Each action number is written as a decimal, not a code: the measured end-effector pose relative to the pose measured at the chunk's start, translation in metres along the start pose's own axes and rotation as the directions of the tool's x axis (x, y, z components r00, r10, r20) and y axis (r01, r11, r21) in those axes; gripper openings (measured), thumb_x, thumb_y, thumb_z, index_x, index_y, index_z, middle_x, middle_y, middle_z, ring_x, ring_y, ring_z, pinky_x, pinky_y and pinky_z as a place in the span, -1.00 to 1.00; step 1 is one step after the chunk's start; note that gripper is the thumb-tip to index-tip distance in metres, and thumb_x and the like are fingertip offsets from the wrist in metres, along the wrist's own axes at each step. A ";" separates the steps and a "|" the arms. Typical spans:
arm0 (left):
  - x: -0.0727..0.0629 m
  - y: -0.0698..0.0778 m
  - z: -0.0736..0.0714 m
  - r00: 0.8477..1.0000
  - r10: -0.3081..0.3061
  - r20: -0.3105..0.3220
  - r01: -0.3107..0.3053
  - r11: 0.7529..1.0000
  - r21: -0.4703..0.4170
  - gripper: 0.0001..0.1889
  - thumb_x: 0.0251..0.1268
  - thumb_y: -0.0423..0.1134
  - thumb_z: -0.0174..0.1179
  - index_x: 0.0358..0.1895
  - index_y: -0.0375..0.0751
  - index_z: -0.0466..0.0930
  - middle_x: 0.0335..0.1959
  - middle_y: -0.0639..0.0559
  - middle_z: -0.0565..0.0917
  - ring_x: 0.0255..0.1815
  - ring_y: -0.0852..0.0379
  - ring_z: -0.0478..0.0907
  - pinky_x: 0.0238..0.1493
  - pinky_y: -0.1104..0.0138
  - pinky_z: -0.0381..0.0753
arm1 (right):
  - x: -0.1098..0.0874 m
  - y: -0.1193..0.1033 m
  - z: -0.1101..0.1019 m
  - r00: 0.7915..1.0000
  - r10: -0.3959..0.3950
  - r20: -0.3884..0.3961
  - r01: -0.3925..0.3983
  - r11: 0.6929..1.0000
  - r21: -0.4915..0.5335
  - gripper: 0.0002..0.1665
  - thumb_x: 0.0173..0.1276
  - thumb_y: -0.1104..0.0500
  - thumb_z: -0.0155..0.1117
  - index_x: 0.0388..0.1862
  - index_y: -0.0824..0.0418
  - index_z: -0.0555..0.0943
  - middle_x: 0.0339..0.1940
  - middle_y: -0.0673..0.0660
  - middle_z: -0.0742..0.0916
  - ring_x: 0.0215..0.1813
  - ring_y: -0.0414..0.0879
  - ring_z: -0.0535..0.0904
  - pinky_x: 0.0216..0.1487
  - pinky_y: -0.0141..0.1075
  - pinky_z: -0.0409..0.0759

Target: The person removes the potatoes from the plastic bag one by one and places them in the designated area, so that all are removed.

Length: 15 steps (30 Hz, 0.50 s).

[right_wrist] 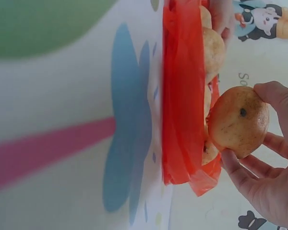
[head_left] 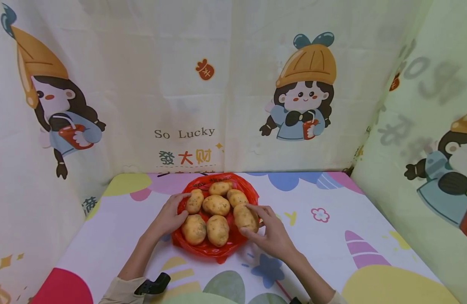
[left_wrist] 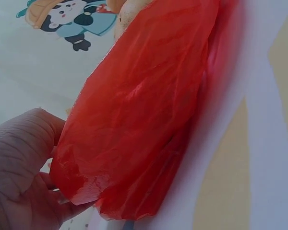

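Several tan potatoes (head_left: 216, 205) sit in a red plastic bag (head_left: 233, 249) with its rim spread into a round, low shape on the table. My right hand (head_left: 273, 234) grips a potato (right_wrist: 242, 122) at the bag's right side, thumb on the near end and fingers round the far end. In the right wrist view, that potato stands above the bag's rim. My left hand (head_left: 171, 215) holds the bag's left edge, close beside two potatoes. The left wrist view shows the thumb (left_wrist: 55, 122) going behind the red rim; the fingertips are partly hidden by the plastic.
A white table cover (head_left: 313, 245) with coloured prints lies under the bag. Pale printed cloth (head_left: 241, 105) hangs behind the table and along both sides. A black wrist strap (head_left: 152, 285) shows on the left sleeve.
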<state>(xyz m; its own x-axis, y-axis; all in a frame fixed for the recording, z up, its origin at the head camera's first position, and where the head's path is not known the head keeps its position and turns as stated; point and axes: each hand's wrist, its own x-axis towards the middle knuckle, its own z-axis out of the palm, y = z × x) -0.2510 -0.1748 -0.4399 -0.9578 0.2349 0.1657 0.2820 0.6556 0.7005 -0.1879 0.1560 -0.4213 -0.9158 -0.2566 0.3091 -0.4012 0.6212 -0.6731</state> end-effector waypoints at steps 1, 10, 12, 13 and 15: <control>0.000 -0.001 0.000 1.000 0.001 0.001 -0.001 1.000 0.000 -0.44 0.37 -0.40 0.09 0.45 -0.31 0.36 0.43 -0.39 0.33 0.45 -0.38 0.27 0.42 -0.30 0.27 | 0.000 0.000 -0.001 1.000 -0.002 -0.009 0.002 1.000 0.008 -0.22 0.22 -0.08 0.56 0.42 -0.11 0.51 0.20 0.04 0.59 0.07 -0.12 0.55 -0.03 -0.11 0.73; -0.002 -0.004 -0.002 1.000 0.004 0.004 -0.004 1.000 -0.010 -0.43 0.37 -0.39 0.09 0.45 -0.31 0.35 0.43 -0.38 0.33 0.45 -0.37 0.28 0.41 -0.29 0.29 | -0.003 0.003 -0.006 0.992 -0.026 -0.124 0.034 0.997 0.062 -0.21 0.21 0.01 0.58 0.42 -0.04 0.51 0.20 0.06 0.59 0.13 -0.06 0.56 -0.03 -0.23 0.73; -0.002 -0.004 -0.002 1.000 0.001 0.004 0.000 1.000 -0.014 -0.43 0.37 -0.39 0.08 0.46 -0.30 0.35 0.43 -0.38 0.33 0.46 -0.36 0.27 0.41 -0.29 0.29 | -0.003 0.004 -0.007 0.988 -0.027 -0.150 0.037 0.997 0.064 -0.22 0.21 0.01 0.57 0.42 -0.03 0.51 0.21 0.07 0.59 0.12 -0.05 0.58 -0.03 -0.23 0.72; -0.001 -0.005 -0.002 1.000 0.000 0.005 0.000 1.000 -0.014 -0.43 0.37 -0.39 0.08 0.46 -0.30 0.35 0.43 -0.38 0.33 0.46 -0.36 0.27 0.41 -0.29 0.29 | -0.003 0.005 -0.008 0.986 -0.025 -0.164 0.036 0.997 0.065 -0.21 0.22 0.01 0.57 0.42 -0.02 0.50 0.21 0.08 0.59 0.12 -0.04 0.58 -0.02 -0.23 0.73; -0.001 -0.005 -0.003 1.000 0.000 0.009 0.000 1.000 -0.012 -0.43 0.38 -0.39 0.08 0.46 -0.30 0.35 0.43 -0.38 0.33 0.46 -0.36 0.27 0.42 -0.29 0.29 | -0.003 0.007 -0.009 0.981 -0.029 -0.191 0.042 0.997 0.067 -0.21 0.22 0.02 0.57 0.43 -0.01 0.50 0.21 0.09 0.59 0.10 -0.04 0.60 -0.03 -0.23 0.73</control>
<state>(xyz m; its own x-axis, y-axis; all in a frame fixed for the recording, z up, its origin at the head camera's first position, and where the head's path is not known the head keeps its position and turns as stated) -0.2515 -0.1800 -0.4415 -0.9573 0.2413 0.1591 0.2809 0.6472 0.7086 -0.1874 0.1680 -0.4206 -0.8832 -0.1279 0.4511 -0.4399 0.5591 -0.7028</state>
